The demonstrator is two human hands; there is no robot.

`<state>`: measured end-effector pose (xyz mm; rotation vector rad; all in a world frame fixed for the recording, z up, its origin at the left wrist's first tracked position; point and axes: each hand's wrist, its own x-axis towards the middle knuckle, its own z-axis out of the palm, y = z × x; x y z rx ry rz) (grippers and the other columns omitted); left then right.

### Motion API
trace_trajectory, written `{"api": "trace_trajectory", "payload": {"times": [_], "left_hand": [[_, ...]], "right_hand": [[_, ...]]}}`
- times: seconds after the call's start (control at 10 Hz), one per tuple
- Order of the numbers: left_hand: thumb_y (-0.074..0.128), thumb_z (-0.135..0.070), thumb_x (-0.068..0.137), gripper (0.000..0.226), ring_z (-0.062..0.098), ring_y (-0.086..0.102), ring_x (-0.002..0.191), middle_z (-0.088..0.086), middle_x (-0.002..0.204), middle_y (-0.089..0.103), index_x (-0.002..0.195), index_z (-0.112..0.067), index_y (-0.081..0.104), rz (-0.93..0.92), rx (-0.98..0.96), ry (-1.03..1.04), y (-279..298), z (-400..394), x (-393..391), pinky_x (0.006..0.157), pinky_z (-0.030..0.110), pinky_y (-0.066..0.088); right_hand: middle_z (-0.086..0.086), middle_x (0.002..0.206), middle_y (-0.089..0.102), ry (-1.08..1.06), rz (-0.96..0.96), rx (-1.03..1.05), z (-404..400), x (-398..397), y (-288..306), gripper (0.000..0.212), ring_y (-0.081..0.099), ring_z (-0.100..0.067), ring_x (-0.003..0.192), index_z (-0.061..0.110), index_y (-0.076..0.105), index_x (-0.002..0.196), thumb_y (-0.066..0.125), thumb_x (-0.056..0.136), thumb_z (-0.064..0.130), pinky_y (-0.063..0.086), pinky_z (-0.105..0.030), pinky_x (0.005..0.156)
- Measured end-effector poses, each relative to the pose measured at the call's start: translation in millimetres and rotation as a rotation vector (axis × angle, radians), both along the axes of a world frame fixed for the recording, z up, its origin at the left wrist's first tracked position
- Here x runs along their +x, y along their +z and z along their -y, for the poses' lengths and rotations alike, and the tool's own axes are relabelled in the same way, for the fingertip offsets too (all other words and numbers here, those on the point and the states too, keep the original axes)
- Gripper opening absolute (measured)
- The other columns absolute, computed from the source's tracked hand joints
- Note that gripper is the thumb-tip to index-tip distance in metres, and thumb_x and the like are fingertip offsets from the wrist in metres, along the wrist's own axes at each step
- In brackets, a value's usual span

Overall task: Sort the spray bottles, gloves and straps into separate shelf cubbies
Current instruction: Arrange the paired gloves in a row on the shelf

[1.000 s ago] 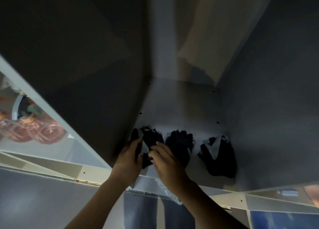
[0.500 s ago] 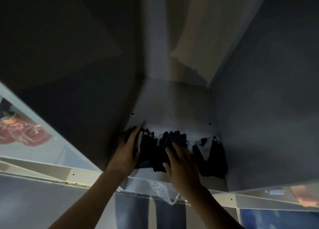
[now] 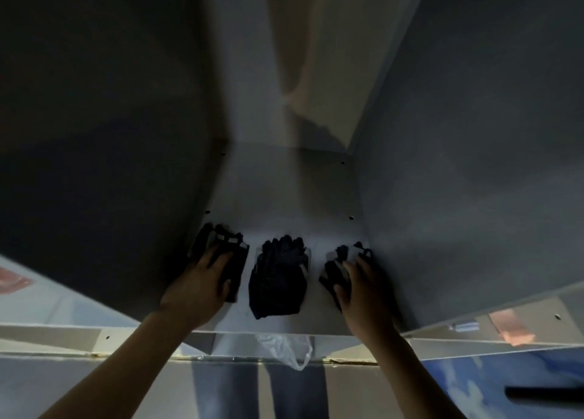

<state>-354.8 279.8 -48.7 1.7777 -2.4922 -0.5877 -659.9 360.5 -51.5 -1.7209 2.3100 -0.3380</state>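
Dim cubby (image 3: pixel 294 197), white panels, peg holes along both side walls; lighting poor, fabric detail mostly lost.

Left glove bundle (image 3: pixel 232 257): dark, flat, lying against the left wall at about 9 o'clock from the cubby floor's centre. Pale tags show across its far end. My left hand (image 3: pixel 202 284) lies on top of it, fingers straight, palm down, pressing rather than gripping. The near half of the bundle is hidden under my palm.

Middle glove bundle (image 3: pixel 278 279): dark, knit-looking, finger ends bunched at the far end at 12 o'clock, cuff toward me at 6 o'clock. Neither hand touches it; it sits between them, clear of both neighbours.

Right glove bundle (image 3: pixel 338 264): dark with a pale tag, close to the right wall at about 3 o'clock. My right hand (image 3: pixel 363 287) rests over it, fingers extended, thumb along its near left edge. Whether the fingers hook round the far side I cannot tell; most of the bundle is covered.

Below the shelf front, at 6 o'clock, a thin translucent plastic bag (image 3: pixel 289 349) hangs crumpled. Both forearms are cut off by the bottom of the frame.
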Motion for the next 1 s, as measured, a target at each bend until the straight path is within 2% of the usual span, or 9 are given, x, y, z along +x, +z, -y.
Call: {"api": "trace_trajectory", "payload": {"times": [0.1,0.2,0.3,0.5,0.6,0.7,0.8,0.9,1.0], "left_hand": [[0.054,-0.032,0.094,0.058,0.032,0.038,0.141,0.005,0.159,0.031,0.149,-0.027,0.034,0.025,-0.040,0.039,8.5,-2.2,-8.4,0.106,0.047,0.046],[0.065,-0.032,0.081,0.055,0.036,0.044,0.133,0.007,0.145,0.049,0.135,-0.026,0.054,0.045,-0.231,0.007,20.7,-15.2,-33.8,0.098,0.051,0.046],[0.061,-0.038,0.082,0.050,0.030,0.048,0.131,0.004,0.141,0.053,0.131,-0.033,0.056,-0.010,-0.276,-0.188,21.5,-30.6,-72.3,0.097,0.047,0.046],[0.043,-0.044,0.083,0.049,0.032,0.052,0.131,0.005,0.138,0.059,0.127,-0.031,0.059,0.015,-0.153,-0.198,2.1,-26.2,-102.2,0.093,0.044,0.053],[0.037,-0.045,0.089,0.053,0.031,0.041,0.141,0.005,0.148,0.049,0.137,-0.031,0.052,0.014,-0.126,-0.175,0.4,-18.5,-106.7,0.103,0.044,0.045],[0.042,-0.042,0.095,0.054,0.030,0.024,0.149,0.005,0.159,0.033,0.147,-0.031,0.038,0.009,-0.091,-0.170,-0.5,-12.3,-113.0,0.113,0.043,0.034],[0.045,-0.044,0.094,0.056,0.029,0.025,0.148,0.003,0.159,0.033,0.148,-0.032,0.036,0.012,-0.106,-0.153,3.1,-14.9,-113.9,0.111,0.044,0.034],[0.045,-0.049,0.086,0.060,0.032,0.039,0.140,0.003,0.150,0.047,0.143,-0.030,0.047,-0.058,-0.211,-0.128,15.1,-23.4,-108.6,0.104,0.049,0.040],[0.042,-0.055,0.082,0.065,0.028,0.045,0.135,0.001,0.146,0.051,0.142,-0.029,0.049,-0.196,-0.255,-0.117,31.9,-37.4,-97.8,0.106,0.048,0.040]], "right_hand": [[-0.009,0.160,0.034,0.090,0.003,0.002,-0.4,-0.5,-9.1,0.053,0.032,-0.035,0.147,0.020,0.047,0.148,0.055,0.099,0.038,0.032,-0.047,0.115],[-0.005,0.159,0.038,0.085,-0.019,-0.008,2.3,-0.1,-12.3,0.062,0.037,-0.034,0.144,0.027,0.048,0.147,0.033,0.094,0.057,0.037,-0.049,0.112],[-0.002,0.163,0.028,0.026,0.019,0.034,3.1,-3.9,-12.1,0.058,0.026,-0.032,0.148,0.031,0.041,0.150,0.041,0.098,0.055,0.031,-0.046,0.116],[-0.005,0.163,0.028,0.022,-0.012,0.036,3.8,0.8,-6.1,0.057,0.029,-0.034,0.146,0.030,0.040,0.151,0.055,0.098,0.044,0.035,-0.045,0.112],[-0.009,0.161,0.033,0.032,-0.037,0.028,0.7,1.4,-6.0,0.057,0.035,-0.037,0.143,0.028,0.043,0.149,0.058,0.096,0.043,0.039,-0.049,0.110],[-0.009,0.160,0.034,0.037,-0.052,0.014,-0.9,1.4,-7.8,0.057,0.036,-0.036,0.143,0.029,0.041,0.150,0.053,0.097,0.047,0.039,-0.049,0.109],[-0.010,0.160,0.033,0.025,-0.028,0.008,-0.6,2.1,-1.2,0.060,0.033,-0.035,0.144,0.027,0.039,0.151,0.050,0.097,0.050,0.039,-0.050,0.112],[-0.010,0.155,0.042,-0.003,0.085,-0.160,-15.1,2.5,18.0,0.062,0.037,-0.031,0.143,0.019,0.046,0.146,0.045,0.093,0.053,0.040,-0.048,0.113],[-0.001,0.154,0.042,0.050,0.252,-0.285,-45.8,1.8,42.5,0.059,0.033,-0.016,0.144,0.020,0.045,0.147,0.051,0.095,0.047,0.032,-0.032,0.115]]}}
